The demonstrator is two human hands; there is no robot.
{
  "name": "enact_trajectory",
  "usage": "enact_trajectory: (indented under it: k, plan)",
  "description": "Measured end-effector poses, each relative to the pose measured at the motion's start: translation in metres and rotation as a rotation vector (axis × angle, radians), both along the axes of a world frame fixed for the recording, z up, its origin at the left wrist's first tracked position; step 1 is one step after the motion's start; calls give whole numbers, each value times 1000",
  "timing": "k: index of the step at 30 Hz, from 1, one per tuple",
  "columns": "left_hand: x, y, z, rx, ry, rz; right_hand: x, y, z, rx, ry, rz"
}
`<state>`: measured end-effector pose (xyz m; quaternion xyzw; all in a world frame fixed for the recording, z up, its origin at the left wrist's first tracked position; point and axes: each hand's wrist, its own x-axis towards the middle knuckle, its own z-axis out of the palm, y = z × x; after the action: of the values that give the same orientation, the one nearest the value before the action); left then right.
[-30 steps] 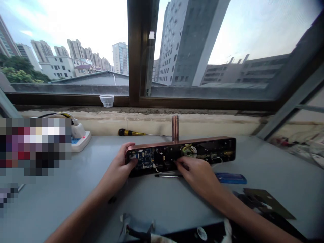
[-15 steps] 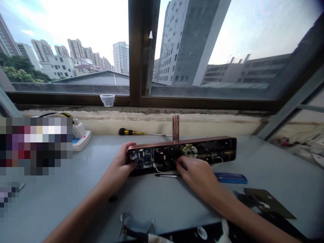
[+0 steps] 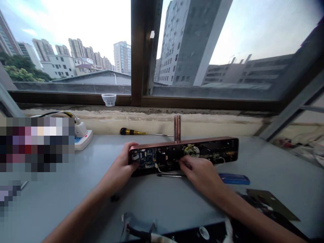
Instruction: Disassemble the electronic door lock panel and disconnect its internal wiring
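A long copper-coloured housing [image 3: 202, 141] stands on its side, its open face towards me and a short copper tube [image 3: 177, 129] rising from its top. Inside it, a blue circuit board [image 3: 148, 158] fills the left end, and a round brass-coloured part [image 3: 191, 151] sits near the middle. My left hand [image 3: 128, 160] grips the left end, thumb at the board's edge. With fingers pinched together, my right hand [image 3: 198, 168] reaches into the middle of the housing, just below the round part. Whatever lies between those fingertips is hidden. A thin white wire [image 3: 162, 171] loops out below the board.
A blue-handled screwdriver [image 3: 234, 179] lies before the housing, a yellow-black screwdriver [image 3: 133, 131] behind it. A white power strip [image 3: 84, 140] is at left, a clear plastic cup [image 3: 109, 100] on the sill. A black panel [image 3: 188, 233] with cables and a flat olive plate [image 3: 273, 203] lie nearer.
The whole view has shifted slightly, so everything appears a little further right. Both hands keep nearly the same places on the housing.
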<state>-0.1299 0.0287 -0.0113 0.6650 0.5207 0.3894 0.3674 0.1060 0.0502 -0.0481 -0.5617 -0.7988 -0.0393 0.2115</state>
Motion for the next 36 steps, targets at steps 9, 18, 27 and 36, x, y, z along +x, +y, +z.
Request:
enact_trajectory:
  k: [9,18,27,36]
  plan:
    - [0,-1,0,-7,-12,1,-4,-1,0,6,1,8]
    - [-4,1,-1,-1,-10,-39,-8,0,8,-59,-50,32]
    - [-6,2,0,10,-26,-113,-6,1,11,-97,20,21]
    - [-6,2,-1,17,10,-88,3,4,6,-82,117,97]
